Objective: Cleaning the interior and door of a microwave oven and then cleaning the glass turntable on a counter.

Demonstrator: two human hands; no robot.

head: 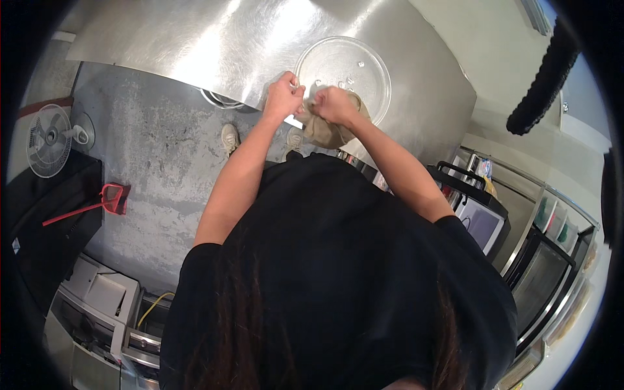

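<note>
A tan cloth-like bag [329,134] is bunched at the near edge of the stainless steel table [429,92], partly over a round glass plate [373,83]. My right hand [335,106], slightly blurred, is closed on the top of the bag. My left hand [284,99] is just to the left, with its fingertips pinched together beside the plate's rim. Whether something thin sits between those fingertips is too small to tell. Several small clear pieces or drops [350,80] lie on the plate.
A metal bowl-like rim [222,99] shows under the table edge. On the left are a white fan [50,138] and a red dustpan [114,198]. A metal shelf rack [531,180] and a black-framed appliance [480,219] stand at right. Grey kitchen equipment [97,297] is behind left.
</note>
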